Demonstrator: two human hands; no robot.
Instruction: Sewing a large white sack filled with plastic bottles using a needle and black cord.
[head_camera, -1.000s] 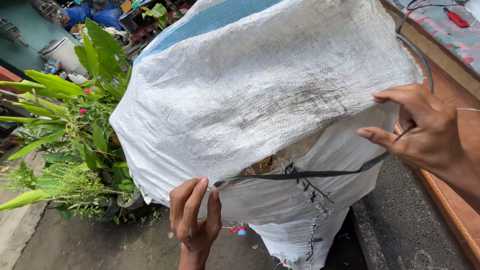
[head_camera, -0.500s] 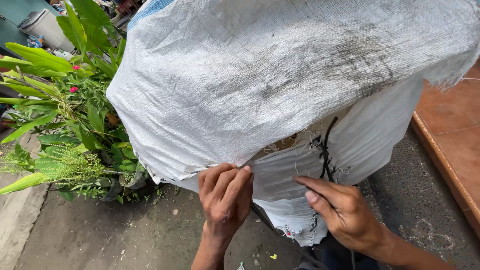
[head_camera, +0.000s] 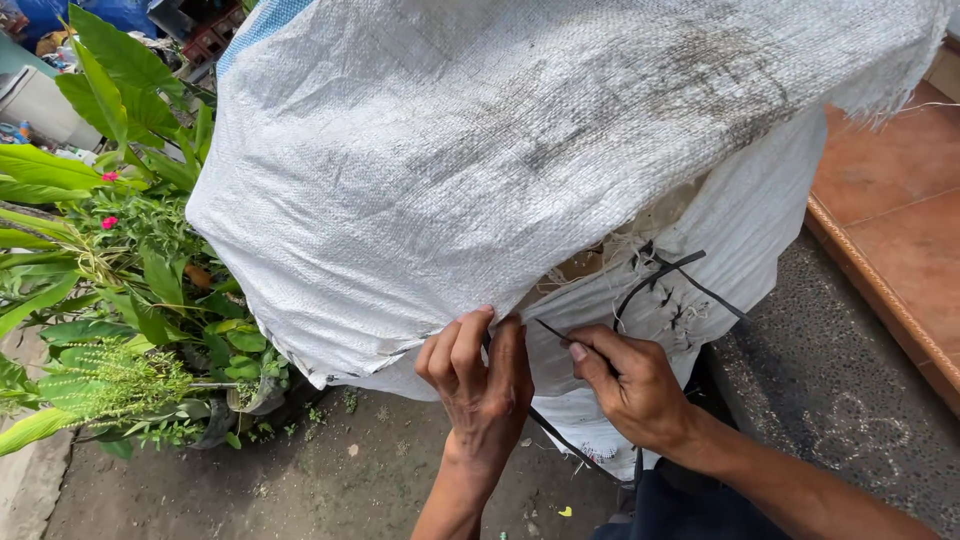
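At the lower edge of the big white woven sack (head_camera: 520, 170), we are gripping the hem with our left hand (head_camera: 480, 375), its fingers (head_camera: 468, 345) closed on the fabric. Just beside it, our right hand (head_camera: 630, 385) is pinching a black strap (head_camera: 665, 272) against the second sack underneath. Green potted plants (head_camera: 120, 300) are standing to the left on the pavement (head_camera: 300, 480).

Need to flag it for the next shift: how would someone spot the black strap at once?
Start at the big white woven sack filling the view. Below its lower edge, the black strap threads through the sack cloth beneath, and the right hand pinches its end. It is the only thin dark band on the pale weave.
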